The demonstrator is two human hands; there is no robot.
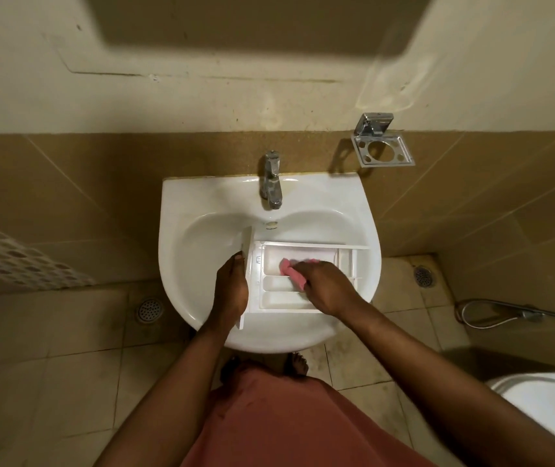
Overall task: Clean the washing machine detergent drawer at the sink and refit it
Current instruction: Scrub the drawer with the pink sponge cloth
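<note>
A white detergent drawer (306, 256) lies flat across the basin of the white sink (202, 203), its front panel to the left. My left hand (231, 287) grips that front panel at its left end. My right hand (328, 287) holds a pink cloth (290, 271) pressed into the drawer's compartments near the middle. The hand hides part of the cloth and the right side of the drawer.
A chrome tap (272, 180) stands at the back of the sink. A metal holder (382, 143) is fixed to the wall at the right. Floor drains (149, 310) (423, 276) flank the sink. A toilet (545, 409) and spray hose (491, 313) are at the right.
</note>
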